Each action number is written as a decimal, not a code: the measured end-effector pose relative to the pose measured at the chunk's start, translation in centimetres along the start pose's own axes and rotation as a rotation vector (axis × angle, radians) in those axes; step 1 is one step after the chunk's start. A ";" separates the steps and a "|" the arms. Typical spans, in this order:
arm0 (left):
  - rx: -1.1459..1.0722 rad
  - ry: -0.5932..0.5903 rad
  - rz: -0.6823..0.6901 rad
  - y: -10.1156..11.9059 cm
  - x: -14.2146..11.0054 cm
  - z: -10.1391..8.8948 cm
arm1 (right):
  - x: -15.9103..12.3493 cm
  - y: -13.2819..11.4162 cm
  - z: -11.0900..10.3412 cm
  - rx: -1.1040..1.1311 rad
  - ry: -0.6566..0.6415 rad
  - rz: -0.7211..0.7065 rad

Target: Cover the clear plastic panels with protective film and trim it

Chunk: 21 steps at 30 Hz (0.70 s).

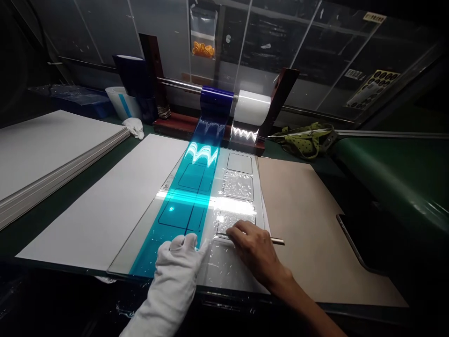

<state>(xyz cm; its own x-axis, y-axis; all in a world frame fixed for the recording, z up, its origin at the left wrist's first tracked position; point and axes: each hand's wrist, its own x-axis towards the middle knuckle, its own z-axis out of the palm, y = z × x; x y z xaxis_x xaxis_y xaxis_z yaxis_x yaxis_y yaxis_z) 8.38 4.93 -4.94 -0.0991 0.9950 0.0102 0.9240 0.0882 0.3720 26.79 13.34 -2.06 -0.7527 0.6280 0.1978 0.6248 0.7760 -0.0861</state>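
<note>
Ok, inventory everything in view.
Blue film: 1, blue, centre
Clear film: 1, clear, centre right
Panel: 1, clear, under films
Rolls: at least 4, blue or white, back
Rack: 1, maroon, back
Board stack: 1, white, left
Sheet: 1, white, left
Brown board: 1, brown, right
Phone: 1, black, right
Pouch: 1, green, right
Bag: 1, clear, back
Labels: several, mixed, back
Cloth: 1, white, left
Table: 1, green, underneath
Thin tool: 1, metallic, front
Left hand: 1, white-gloved, front
Right hand: 1, bare, on tool

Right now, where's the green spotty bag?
In the head view's right half, the green spotty bag sits right of the roll stand's post, just beyond the brown board.
</note>
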 end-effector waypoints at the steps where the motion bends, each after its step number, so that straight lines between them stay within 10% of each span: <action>1: -0.006 -0.034 -0.001 -0.2 0.2 0.0 | 0.6 -0.3 0.3 -0.013 -0.015 -0.015; 8: -0.013 -0.180 -0.029 -1.2 0.4 0.2 | 2.0 -0.7 0.9 -0.030 -0.086 -0.076; 21: 0.294 0.499 0.270 0.5 -6.5 2.9 | -8.1 6.9 -2.5 -0.179 -0.151 0.152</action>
<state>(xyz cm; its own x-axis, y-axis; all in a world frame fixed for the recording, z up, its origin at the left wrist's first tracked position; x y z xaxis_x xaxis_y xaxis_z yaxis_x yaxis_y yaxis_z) 10.52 -1.32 -7.54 0.0566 0.8491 0.5252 0.9962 -0.0829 0.0266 37.65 13.46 -1.79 -0.6616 0.7484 0.0471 0.7495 0.6580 0.0726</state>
